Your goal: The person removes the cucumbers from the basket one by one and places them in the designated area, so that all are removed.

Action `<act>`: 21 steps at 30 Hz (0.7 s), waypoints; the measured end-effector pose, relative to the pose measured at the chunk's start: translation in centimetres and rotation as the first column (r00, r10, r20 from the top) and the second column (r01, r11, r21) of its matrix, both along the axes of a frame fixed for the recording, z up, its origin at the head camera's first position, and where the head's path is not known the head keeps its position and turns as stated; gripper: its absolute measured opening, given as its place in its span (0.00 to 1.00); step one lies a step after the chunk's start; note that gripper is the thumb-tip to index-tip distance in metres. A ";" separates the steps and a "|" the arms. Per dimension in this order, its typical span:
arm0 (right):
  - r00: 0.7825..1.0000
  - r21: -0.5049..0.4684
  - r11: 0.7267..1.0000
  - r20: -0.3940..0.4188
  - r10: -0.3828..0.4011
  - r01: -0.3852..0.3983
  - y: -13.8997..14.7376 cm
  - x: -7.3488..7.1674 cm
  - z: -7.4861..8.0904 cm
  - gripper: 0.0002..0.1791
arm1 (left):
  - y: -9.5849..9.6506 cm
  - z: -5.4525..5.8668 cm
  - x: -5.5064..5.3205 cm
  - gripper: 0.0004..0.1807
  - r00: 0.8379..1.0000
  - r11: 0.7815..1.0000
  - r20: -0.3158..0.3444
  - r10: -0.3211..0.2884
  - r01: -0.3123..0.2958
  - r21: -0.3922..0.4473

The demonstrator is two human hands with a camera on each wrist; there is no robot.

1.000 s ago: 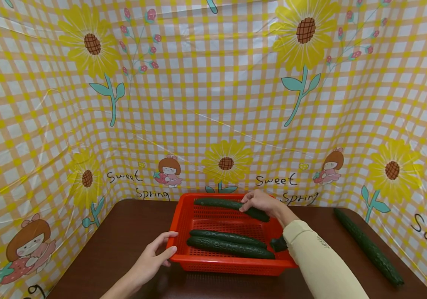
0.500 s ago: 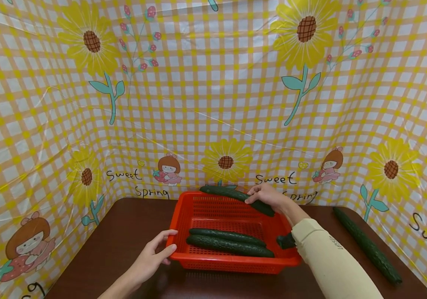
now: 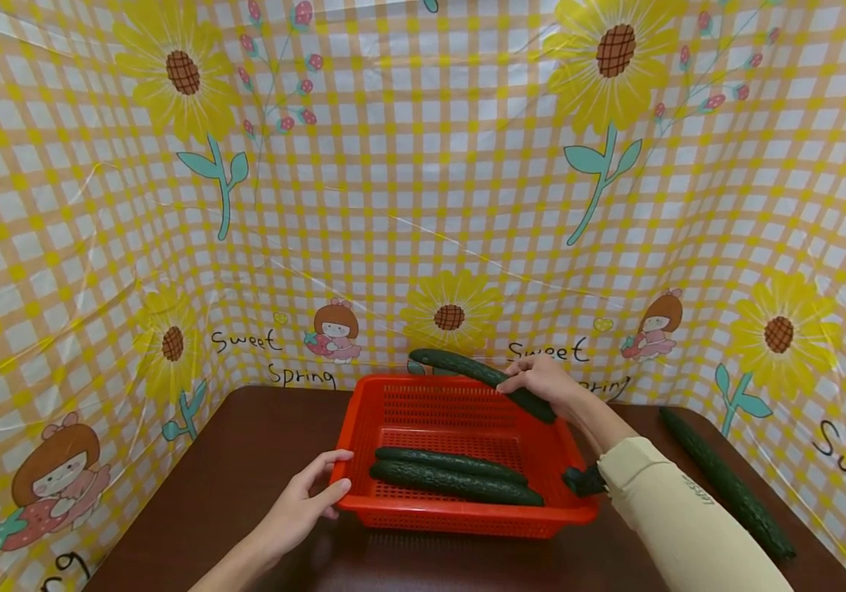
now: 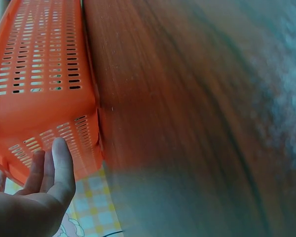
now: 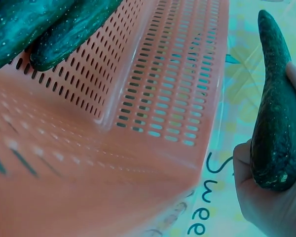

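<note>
My right hand [image 3: 544, 385] grips a dark green cucumber [image 3: 459, 363] near its right end, raised over the back right rim of the red basket [image 3: 467, 511]. In the right wrist view, fingers and thumb wrap the held cucumber [image 5: 278, 113] beside the slotted wall. Two more cucumbers [image 3: 452, 481] lie side by side on the basket floor, towards the front. At the basket's left edge, my left hand [image 3: 304, 497] holds the rim between thumb and fingers. The left wrist view has its fingers [image 4: 63, 158] against the outer side of the basket [image 4: 44, 111].
Another cucumber [image 3: 729, 485] lies at the right side of the brown table [image 3: 260, 427]. A checked sunflower cloth [image 3: 363, 230] hangs behind and along both sides. Beside the right cuff is a small dark object [image 3: 580, 481].
My right hand has lifted the held cucumber from inside the basket's back part up above the rim, shifting right. The left hand stays at the rim.
</note>
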State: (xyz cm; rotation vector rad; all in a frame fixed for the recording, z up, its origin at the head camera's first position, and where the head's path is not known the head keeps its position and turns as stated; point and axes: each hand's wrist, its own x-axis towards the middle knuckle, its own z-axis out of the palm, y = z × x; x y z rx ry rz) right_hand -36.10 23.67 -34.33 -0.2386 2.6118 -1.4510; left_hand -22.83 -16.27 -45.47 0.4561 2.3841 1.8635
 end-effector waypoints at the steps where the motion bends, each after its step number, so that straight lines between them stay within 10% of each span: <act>1: 1.000 0.006 1.000 -0.003 -0.004 0.004 0.0 0.1 0.1 0.18 | 0.0 0.0 0.0 0.26 1.000 1.000 -0.001 -0.001 0.001 0.000; 21: 0.995 -0.048 0.994 -0.025 -0.101 0.100 2.0 1.9 1.4 0.14 | -0.1 -0.1 -0.4 0.28 1.000 1.000 0.012 -0.007 0.007 -0.002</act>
